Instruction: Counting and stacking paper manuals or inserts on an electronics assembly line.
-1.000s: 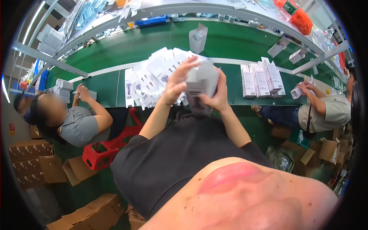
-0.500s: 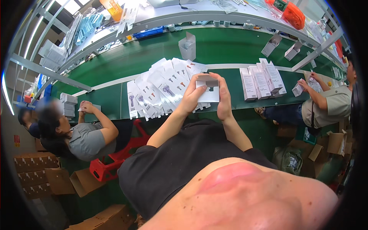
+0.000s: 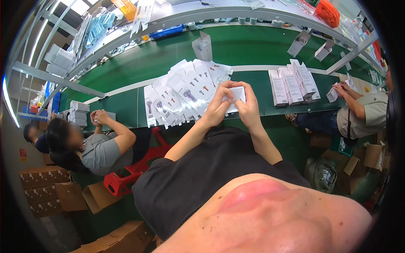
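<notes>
A small white carton (image 3: 238, 93) is gripped between my two hands above the near edge of the green worktable. My left hand (image 3: 217, 105) wraps its left side, fingers bent over the end that faces me. My right hand (image 3: 249, 109) closes round the right side, with the thumb pressed on the same end. My hands hide much of the carton. Close by on the left, a fanned pile of flat printed cartons (image 3: 185, 95) lies on the table. To the right stand several closed white cartons (image 3: 291, 86) side by side.
Beyond the pile, an open box (image 3: 202, 47) stands on the green belt (image 3: 249, 46). Two open boxes (image 3: 299, 43) (image 3: 324, 50) are farther right. A metal-edged shelf (image 3: 211, 14) crosses above. Co-workers sit left (image 3: 105, 154) and stand right (image 3: 360, 114). A red stool (image 3: 126, 175) is at lower left.
The carton's open end faced me earlier; now the fingers of both hands have come in over that end and the thumbs press on it. The view has shifted slightly.
</notes>
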`<state>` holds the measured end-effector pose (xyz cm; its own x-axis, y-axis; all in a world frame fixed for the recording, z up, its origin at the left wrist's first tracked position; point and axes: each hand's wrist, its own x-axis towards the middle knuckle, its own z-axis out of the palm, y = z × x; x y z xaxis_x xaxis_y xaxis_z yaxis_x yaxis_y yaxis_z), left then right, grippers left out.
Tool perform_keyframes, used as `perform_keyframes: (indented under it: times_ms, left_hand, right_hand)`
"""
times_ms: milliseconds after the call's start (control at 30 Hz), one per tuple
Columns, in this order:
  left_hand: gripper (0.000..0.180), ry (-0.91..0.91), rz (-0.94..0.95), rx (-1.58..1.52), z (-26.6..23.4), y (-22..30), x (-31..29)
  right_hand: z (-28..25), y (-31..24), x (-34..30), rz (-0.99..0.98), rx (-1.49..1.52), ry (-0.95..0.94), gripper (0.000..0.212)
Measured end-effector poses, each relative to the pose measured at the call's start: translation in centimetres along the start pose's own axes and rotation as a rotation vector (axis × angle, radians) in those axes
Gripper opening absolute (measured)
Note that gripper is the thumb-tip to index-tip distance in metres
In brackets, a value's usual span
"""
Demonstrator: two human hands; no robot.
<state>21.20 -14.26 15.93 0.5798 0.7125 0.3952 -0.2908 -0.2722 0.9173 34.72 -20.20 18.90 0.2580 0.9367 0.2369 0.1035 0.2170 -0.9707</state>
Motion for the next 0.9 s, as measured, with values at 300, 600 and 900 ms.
perform_keyframes:
  times_ms: [300, 600, 900]
  left_hand:
    - [0.085, 0.028, 0.123, 0.359, -2.0, 1.1, -1.1]
    - [0.084, 0.076, 0.287, 1.044, -2.6, -5.7, -2.5]
    - [0.078, 0.058, -0.347, 1.395, -6.1, -10.9, -7.5]
  right_hand:
    - [-1.2, -1.6, -0.9, -0.124, -0.126, -0.015, 0.055]
    - [-7.3, 12.0, -0.6, -0.446, -0.770, 0.239, 0.052]
    - [-13.7, 24.6, -4.3, 0.121, -1.473, 0.399, 0.062]
